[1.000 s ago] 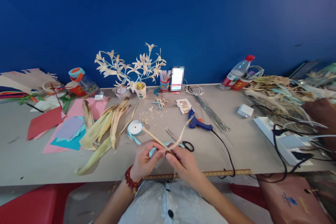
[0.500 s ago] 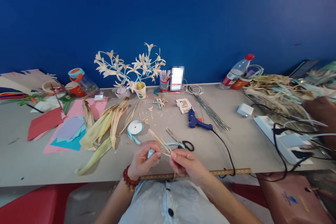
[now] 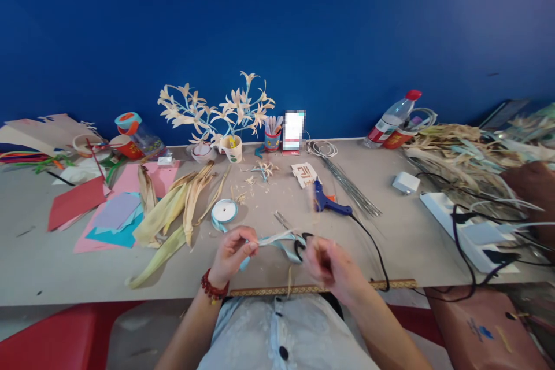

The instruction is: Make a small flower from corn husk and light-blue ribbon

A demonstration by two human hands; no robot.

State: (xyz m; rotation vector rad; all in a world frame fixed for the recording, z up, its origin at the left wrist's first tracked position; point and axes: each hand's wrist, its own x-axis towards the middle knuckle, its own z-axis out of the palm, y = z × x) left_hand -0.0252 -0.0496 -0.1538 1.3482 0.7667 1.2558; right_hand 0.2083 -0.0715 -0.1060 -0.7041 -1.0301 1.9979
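My left hand (image 3: 237, 251), with a red bead bracelet, pinches a light blue ribbon (image 3: 277, 238) and a thin pale strip. The ribbon runs right, over the scissors (image 3: 299, 248). My right hand (image 3: 327, 263) is closed beside the scissors' handles and blurred; a faint smeared strip rises above it, and what it holds cannot be made out. The ribbon spool (image 3: 224, 210) lies just beyond my left hand. A blue glue gun (image 3: 330, 201) rests beyond my right hand.
Corn husks (image 3: 173, 208) and coloured paper (image 3: 115, 214) lie left. White flowers stand in a paper cup (image 3: 232, 149) at the back, near a phone (image 3: 293, 130). Wires (image 3: 353, 188), a bottle (image 3: 392, 121) and a power strip (image 3: 459, 231) are on the right.
My right hand has moved right, away from my left hand. The pale stick that slanted between the hands is no longer there. My left hand keeps its pinch.
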